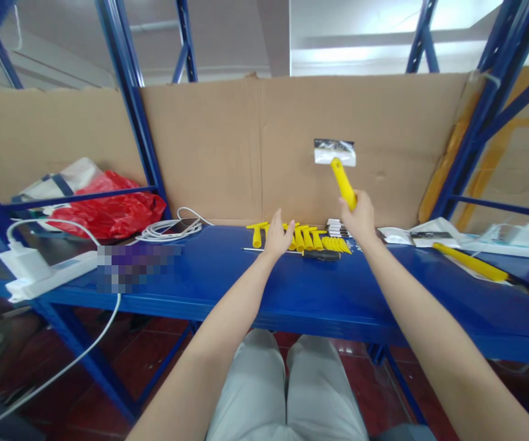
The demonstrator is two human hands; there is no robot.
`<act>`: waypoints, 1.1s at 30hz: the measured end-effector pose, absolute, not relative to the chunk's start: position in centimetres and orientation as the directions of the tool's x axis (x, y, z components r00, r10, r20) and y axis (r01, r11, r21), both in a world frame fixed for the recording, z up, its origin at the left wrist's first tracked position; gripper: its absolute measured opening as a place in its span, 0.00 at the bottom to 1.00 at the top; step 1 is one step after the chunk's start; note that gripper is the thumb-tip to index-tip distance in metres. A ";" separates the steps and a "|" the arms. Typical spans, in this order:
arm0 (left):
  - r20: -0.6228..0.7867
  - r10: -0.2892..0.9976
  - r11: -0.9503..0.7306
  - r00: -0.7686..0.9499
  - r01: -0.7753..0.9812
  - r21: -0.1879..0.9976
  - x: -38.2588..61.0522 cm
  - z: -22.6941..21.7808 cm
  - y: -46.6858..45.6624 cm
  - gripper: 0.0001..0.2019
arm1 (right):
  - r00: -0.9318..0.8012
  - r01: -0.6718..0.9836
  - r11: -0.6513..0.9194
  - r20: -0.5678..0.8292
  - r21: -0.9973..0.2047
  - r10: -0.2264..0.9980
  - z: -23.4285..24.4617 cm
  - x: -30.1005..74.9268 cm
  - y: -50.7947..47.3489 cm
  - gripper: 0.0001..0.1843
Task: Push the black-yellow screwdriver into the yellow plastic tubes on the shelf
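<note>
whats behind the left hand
Yellow pieces show on both sides of the left hand, as does the screwdriver, with cardboard farther back; whatever lies directly behind the hand is covered.

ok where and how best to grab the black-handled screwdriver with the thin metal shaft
The screwdriver is probably best taken by its thick black handle at the right end, from the near side and above: it lies flat, yellow T-shaped pieces sit along its far side, and the left hand hides part of the thin shaft.
</note>
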State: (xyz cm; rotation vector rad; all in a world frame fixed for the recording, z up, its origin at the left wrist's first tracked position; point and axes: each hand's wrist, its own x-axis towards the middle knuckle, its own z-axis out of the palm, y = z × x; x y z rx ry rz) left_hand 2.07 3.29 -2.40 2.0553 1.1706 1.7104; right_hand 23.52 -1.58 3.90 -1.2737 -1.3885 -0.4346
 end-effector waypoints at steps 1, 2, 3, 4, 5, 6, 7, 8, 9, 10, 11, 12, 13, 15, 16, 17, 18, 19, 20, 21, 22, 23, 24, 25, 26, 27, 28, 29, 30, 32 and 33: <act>0.729 0.684 -0.666 -0.007 0.402 0.628 2.1 -2.4 3.3 0.31 | 0.207 0.854 0.346 0.863 -0.390 0.461 2.9 22.9 -1.3 0.19; 0.730 0.683 -0.672 -0.018 0.377 0.638 2.1 -2.3 3.3 0.32 | 0.177 0.858 0.342 0.846 -0.383 0.503 1.9 22.3 -1.2 0.19; 0.729 0.684 -0.677 -0.026 0.352 0.647 2.2 -2.2 3.2 0.33 | 0.138 0.864 0.340 0.824 -0.372 0.550 1.0 21.8 -1.2 0.19; 0.729 0.684 -0.683 -0.030 0.325 0.654 2.2 -2.1 3.2 0.33 | 0.104 0.871 0.333 0.797 -0.362 0.595 0.3 21.3 -1.3 0.18; 0.729 0.684 -0.690 -0.031 0.296 0.661 2.3 -2.0 3.1 0.33 | 0.068 0.878 0.330 0.771 -0.348 0.633 -0.2 20.9 -1.5 0.18; 0.728 0.685 -0.697 -0.031 0.266 0.666 2.3 -1.9 3.0 0.32 | 0.039 0.883 0.327 0.747 -0.337 0.664 -0.6 20.6 -1.8 0.18; 0.726 0.687 -0.701 -0.032 0.235 0.673 2.4 -1.9 3.0 0.31 | 0.021 0.886 0.323 0.725 -0.332 0.688 -0.8 20.2 -2.0 0.18; 0.720 0.693 -0.700 -0.038 0.205 0.684 2.5 -1.8 3.0 0.29 | 0.013 0.886 0.319 0.706 -0.336 0.708 -0.9 19.9 -2.2 0.18; 0.711 0.701 -0.696 -0.049 0.172 0.697 2.6 -1.7 3.0 0.28 | 0.014 0.884 0.313 0.688 -0.347 0.725 -1.0 19.6 -2.3 0.19; 0.702 0.709 -0.691 -0.068 0.133 0.711 2.6 -1.7 3.1 0.27 | 0.022 0.880 0.306 0.673 -0.364 0.739 -0.9 19.4 -2.4 0.19; 0.692 0.716 -0.686 -0.091 0.087 0.722 2.7 -1.6 3.1 0.27 | 0.032 0.874 0.299 0.661 -0.382 0.750 -0.9 19.2 -2.5 0.19; 0.683 0.721 -0.684 -0.116 0.037 0.729 2.8 -1.6 3.2 0.27 | 0.042 0.869 0.295 0.652 -0.398 0.757 -0.9 19.1 -2.6 0.19; 0.676 0.724 -0.684 -0.140 -0.014 0.729 2.8 -1.6 3.2 0.27 | 0.048 0.864 0.294 0.648 -0.409 0.760 -0.8 19.0 -2.6 0.19; 0.664 0.727 -0.684 -0.177 -0.099 0.723 3.0 -1.5 3.3 0.28 | 0.055 0.857 0.299 0.652 -0.419 0.756 -0.8 18.9 -2.5 0.19; 0.656 0.730 -0.681 -0.192 -0.130 0.720 3.0 -1.5 3.4 0.27 | 0.058 0.855 0.301 0.655 -0.422 0.753 -0.8 19.0 -2.5 0.19; 0.645 0.736 -0.675 -0.206 -0.156 0.721 3.1 -1.4 3.4 0.25 | 0.062 0.853 0.303 0.657 -0.426 0.751 -0.9 19.0 -2.4 0.19; 0.630 0.745 -0.665 -0.219 -0.179 0.725 3.1 -1.3 3.5 0.22 | 0.065 0.851 0.303 0.659 -0.429 0.749 -0.9 19.1 -2.3 0.19; 0.610 0.759 -0.650 -0.228 -0.198 0.734 3.1 -1.2 3.5 0.19 | 0.069 0.850 0.303 0.662 -0.431 0.746 -1.0 19.2 -2.3 0.19; 0.589 0.774 -0.631 -0.232 -0.215 0.745 3.1 -1.1 3.6 0.16 | 0.074 0.849 0.304 0.666 -0.433 0.743 -1.0 19.3 -2.2 0.19; 0.570 0.789 -0.613 -0.230 -0.231 0.756 3.1 -1.0 3.6 0.13 | 0.077 0.847 0.307 0.671 -0.434 0.737 -1.1 19.3 -2.1 0.18; 0.556 0.801 -0.598 -0.222 -0.246 0.763 3.1 -0.9 3.6 0.10 | 0.078 0.845 0.313 0.679 -0.434 0.730 -1.1 19.4 -2.1 0.18; 0.549 0.809 -0.588 -0.211 -0.260 0.766 3.1 -0.8 3.5 0.08 | 0.078 0.843 0.321 0.687 -0.433 0.722 -1.2 19.4 -2.0 0.18; 0.547 0.813 -0.582 -0.198 -0.274 0.765 3.2 -0.7 3.5 0.07 | 0.077 0.841 0.327 0.694 -0.431 0.716 -1.2 19.4 -2.0 0.18; 0.550 0.815 -0.580 -0.184 -0.287 0.763 3.2 -0.6 3.3 0.07 | 0.078 0.840 0.330 0.697 -0.431 0.712 -1.2 19.4 -2.0 0.18; 0.556 0.815 -0.579 -0.166 -0.295 0.760 3.3 -0.5 3.1 0.08 | 0.080 0.841 0.328 0.697 -0.430 0.712 -1.1 19.4 -2.0 0.18; 0.560 0.816 -0.576 -0.145 -0.298 0.761 3.4 -0.4 2.9 0.08 | 0.082 0.843 0.322 0.695 -0.431 0.715 -1.1 19.4 -2.1 0.18; 0.562 0.819 -0.569 -0.120 -0.297 0.767 3.5 -0.4 2.7 0.08 | 0.084 0.845 0.316 0.691 -0.432 0.718 -1.1 19.3 -2.1 0.18; 0.559 0.824 -0.560 -0.094 -0.290 0.776 3.6 -0.3 2.4 0.07 | 0.086 0.846 0.312 0.688 -0.433 0.721 -1.1 19.2 -2.2 0.18; 0.551 0.831 -0.547 -0.071 -0.281 0.789 3.7 -0.3 2.1 0.07 | 0.087 0.845 0.312 0.687 -0.435 0.721 -1.1 19.2 -2.2 0.18; 0.528 0.849 -0.518 -0.039 -0.264 0.814 3.9 -0.4 1.8 0.07 | 0.090 0.834 0.327 0.694 -0.445 0.714 -1.2 19.1 -2.3 0.19; 0.514 0.857 -0.504 -0.030 -0.259 0.824 4.0 -0.5 1.7 0.08 | 0.092 0.825 0.339 0.699 -0.452 0.709 -1.2 19.0 -2.3 0.19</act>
